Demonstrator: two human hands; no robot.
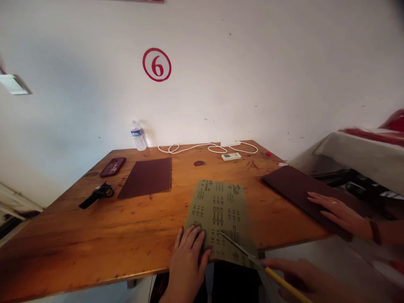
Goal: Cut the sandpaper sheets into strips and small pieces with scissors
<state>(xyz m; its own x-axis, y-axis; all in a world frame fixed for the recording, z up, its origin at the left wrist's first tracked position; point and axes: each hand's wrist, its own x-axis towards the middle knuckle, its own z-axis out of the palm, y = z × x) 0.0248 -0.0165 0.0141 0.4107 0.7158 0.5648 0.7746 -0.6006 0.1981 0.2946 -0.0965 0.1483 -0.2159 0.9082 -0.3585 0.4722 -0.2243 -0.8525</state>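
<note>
A greenish printed sheet [221, 210] lies on the wooden table at its front edge, its near end reaching past the edge. My left hand [187, 263] rests with fingers spread on the sheet's lower left corner. Blurred at the lower right, my right hand [299, 277] is closed round the yellow handle of a thin metal tool [279, 284]. The tool's tip lies over the lower middle of the printed sheet. A dark maroon sheet [148, 176] lies flat further left.
Another person's hand [344, 214] rests on a maroon stack [299, 189] at the right. The table [94, 240] also bears a phone [113, 166], a black object [97, 194], a bottle [138, 136], a white cable [192, 147] and a remote [231, 156].
</note>
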